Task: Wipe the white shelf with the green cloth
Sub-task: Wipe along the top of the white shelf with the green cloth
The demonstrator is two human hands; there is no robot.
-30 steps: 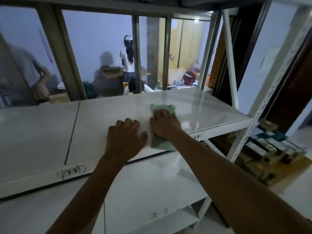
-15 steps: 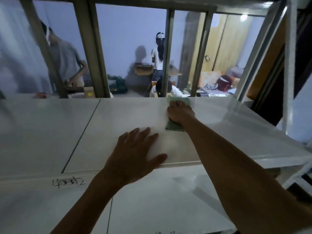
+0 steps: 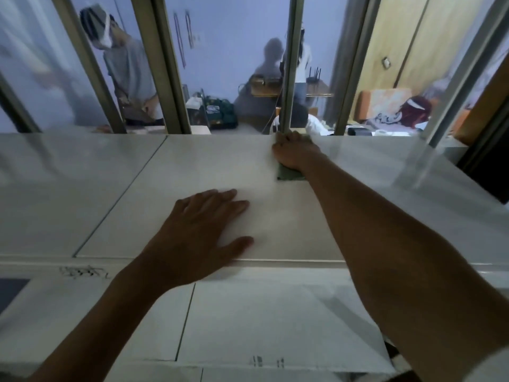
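Head camera, looking down across the white shelf: the right hand presses the green cloth flat against the far edge of the top panel, right at the foot of a grey upright post. Only the cloth's near edge shows below the palm — whether the fingers lie straight or curl over the shelf's back lip cannot be told from here. A second ago the cloth lay near the front edge, just beside the left hand; half a second ago it was midway back; now it has reached the rear. That reads as one full front-to-back stroke over this strip of the panel.

The left hand, fingers spread and straight, holds nothing and rests palm-down near the front lip, its thumb on the front edge, apparently bracing the reach; it has kept roughly its place on the panel throughout.

With the stroke spent against the post, the likely next move is a pull back toward the front or a shift sideways — the panel's stretch beyond the seam to the left and the stretch to the right of the arm show no sign of having been covered. Beyond the shelf, several people are in the room.
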